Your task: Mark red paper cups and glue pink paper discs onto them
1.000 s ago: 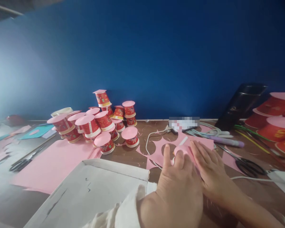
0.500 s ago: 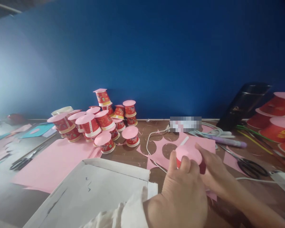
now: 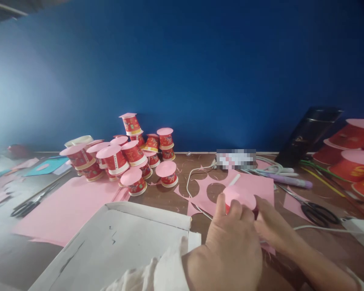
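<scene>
Holding a red cup [image 3: 227, 209] between left hand [image 3: 232, 242] and right hand [image 3: 273, 222], beside the cut sheet [image 3: 262, 186] on tabletop [image 3: 165, 197]. Pink disc [image 3: 240, 196] on top. Capped cups [image 3: 112, 161] look done; pink sheets [image 3: 66, 206] look uncut.

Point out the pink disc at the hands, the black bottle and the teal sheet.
Pink disc [image 3: 240, 196]: head view, middle of its top face.
Black bottle [image 3: 306, 135]: head view, middle of its side.
Teal sheet [image 3: 54, 164]: head view, its right part.
</scene>
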Motion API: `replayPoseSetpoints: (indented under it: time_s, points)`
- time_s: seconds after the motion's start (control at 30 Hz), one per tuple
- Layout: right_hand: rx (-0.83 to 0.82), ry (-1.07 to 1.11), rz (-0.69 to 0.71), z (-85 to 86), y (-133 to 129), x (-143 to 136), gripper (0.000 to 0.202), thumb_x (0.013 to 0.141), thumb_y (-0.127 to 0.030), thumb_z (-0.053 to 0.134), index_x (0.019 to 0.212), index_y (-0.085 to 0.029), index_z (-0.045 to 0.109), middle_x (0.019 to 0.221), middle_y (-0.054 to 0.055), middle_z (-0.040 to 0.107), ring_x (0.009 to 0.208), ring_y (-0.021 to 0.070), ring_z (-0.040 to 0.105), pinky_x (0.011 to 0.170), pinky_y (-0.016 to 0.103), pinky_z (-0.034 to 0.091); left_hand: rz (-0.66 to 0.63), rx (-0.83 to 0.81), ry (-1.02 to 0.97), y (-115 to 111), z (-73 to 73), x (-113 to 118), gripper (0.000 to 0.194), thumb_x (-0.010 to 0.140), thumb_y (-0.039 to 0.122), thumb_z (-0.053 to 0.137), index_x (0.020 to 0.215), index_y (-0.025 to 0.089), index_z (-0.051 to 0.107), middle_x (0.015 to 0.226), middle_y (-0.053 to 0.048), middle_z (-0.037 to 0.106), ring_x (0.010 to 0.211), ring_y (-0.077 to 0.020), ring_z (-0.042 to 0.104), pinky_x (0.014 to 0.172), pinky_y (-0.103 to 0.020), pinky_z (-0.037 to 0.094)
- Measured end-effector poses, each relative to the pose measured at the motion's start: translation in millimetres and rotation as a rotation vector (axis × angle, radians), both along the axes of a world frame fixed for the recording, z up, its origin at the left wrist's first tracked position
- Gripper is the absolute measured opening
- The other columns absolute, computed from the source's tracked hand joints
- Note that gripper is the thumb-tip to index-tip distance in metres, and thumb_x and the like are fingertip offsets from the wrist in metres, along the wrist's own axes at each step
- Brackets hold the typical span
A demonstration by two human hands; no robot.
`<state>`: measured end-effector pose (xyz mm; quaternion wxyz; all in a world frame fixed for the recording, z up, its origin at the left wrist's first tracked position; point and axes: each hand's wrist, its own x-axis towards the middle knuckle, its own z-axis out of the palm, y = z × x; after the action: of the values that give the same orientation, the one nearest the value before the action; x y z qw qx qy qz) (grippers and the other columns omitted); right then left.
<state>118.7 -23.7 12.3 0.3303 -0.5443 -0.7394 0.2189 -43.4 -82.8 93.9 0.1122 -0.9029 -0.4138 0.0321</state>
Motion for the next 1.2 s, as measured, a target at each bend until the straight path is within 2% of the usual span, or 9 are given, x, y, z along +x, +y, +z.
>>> replayPoseSetpoints:
  time_s: [0.13,0.2,0.27,0.4,0.5,0.63,0.8,1.03,1.2]
  points:
    - [-0.091,0.086,0.012,14.9,-0.2,-2.3,0.031,0.071,-0.035,0.065,0.099,-0.022,0.071,0.076,0.003,0.073,0.075,0.0258,0.071,0.062,0.033,0.057,-0.047,-0.025,-0.259,4.3,16.1,-17.9,0.055,0.088,0.05,0.06,0.128,0.012,0.06,0.119,-0.011,0.066,0.117,-0.0326,0.053,0.115,-0.055,0.032]
    - [-0.043,0.126,-0.001,17.4,0.5,-0.1,0.041,0.072,-0.044,0.067,0.107,-0.022,0.07,0.089,0.006,0.076,0.086,0.0293,0.072,0.073,0.038,0.059,0.006,-0.033,-0.433,7.8,27.4,-27.9,0.052,0.091,0.045,0.059,0.135,0.017,0.053,0.129,-0.009,0.062,0.122,-0.0285,0.051,0.113,-0.048,0.035]
    - [0.016,0.116,-0.056,15.5,0.6,2.4,0.049,0.072,-0.051,0.069,0.111,-0.022,0.069,0.1,0.009,0.076,0.095,0.032,0.071,0.08,0.043,0.058,0.12,-0.018,-0.553,13.0,34.2,-35.0,0.058,0.091,0.04,0.06,0.142,0.017,0.043,0.138,-0.01,0.057,0.128,-0.0283,0.047,0.113,-0.048,0.034]
    - [0.066,0.049,-0.271,3.3,-0.3,3.1,0.065,0.069,-0.06,0.07,0.119,-0.02,0.063,0.112,0.014,0.073,0.103,0.0351,0.069,0.085,0.049,0.057,0.208,-0.108,-0.614,28.6,27.8,-37.8,0.074,0.088,0.043,0.063,0.15,0.015,0.032,0.146,-0.015,0.05,0.134,-0.0331,0.042,0.111,-0.05,0.036]
    - [0.162,0.056,-0.335,-5.3,1.3,3.3,0.064,0.07,-0.056,0.069,0.122,-0.021,0.058,0.114,0.014,0.07,0.104,0.0349,0.068,0.084,0.05,0.057,0.232,-0.217,-0.647,40.5,16.2,-35.2,0.087,0.081,0.048,0.069,0.152,0.014,0.03,0.147,-0.017,0.049,0.134,-0.0364,0.042,0.11,-0.052,0.037]
    - [0.289,0.054,-0.25,-9.7,6.7,7.8,0.059,0.073,-0.039,0.066,0.129,-0.024,0.053,0.123,0.013,0.065,0.113,0.0335,0.063,0.09,0.05,0.055,0.264,-0.333,-0.682,48.2,8.1,-34.6,0.101,0.073,0.05,0.076,0.154,0.014,0.027,0.148,-0.018,0.048,0.135,-0.0378,0.041,0.112,-0.054,0.037]
    - [0.391,0.033,-0.223,-11.3,8.5,12.0,0.062,0.07,-0.022,0.058,0.132,-0.025,0.05,0.127,0.011,0.061,0.116,0.0319,0.06,0.095,0.052,0.052,0.261,-0.354,-0.684,49.7,5.4,-35.9,0.103,0.069,0.047,0.079,0.154,0.015,0.029,0.151,-0.017,0.046,0.138,-0.0379,0.039,0.114,-0.055,0.034]
    - [0.404,0.052,-0.183,-7.4,4.5,10.5,0.065,0.071,-0.023,0.06,0.134,-0.028,0.049,0.131,0.009,0.06,0.121,0.0306,0.058,0.099,0.051,0.05,0.261,-0.369,-0.676,49.7,8.6,-35.8,0.11,0.068,0.052,0.081,0.155,0.014,0.025,0.152,-0.019,0.044,0.141,-0.0384,0.036,0.116,-0.056,0.032]
    - [0.433,0.073,-0.171,-4.9,2.8,8.7,0.065,0.074,-0.026,0.062,0.137,-0.028,0.048,0.134,0.009,0.058,0.125,0.0301,0.055,0.103,0.051,0.048,0.174,-0.254,-0.65,36.4,20.0,-34.6,0.103,0.073,0.059,0.075,0.155,0.02,0.027,0.156,-0.015,0.04,0.144,-0.035,0.032,0.119,-0.053,0.028]
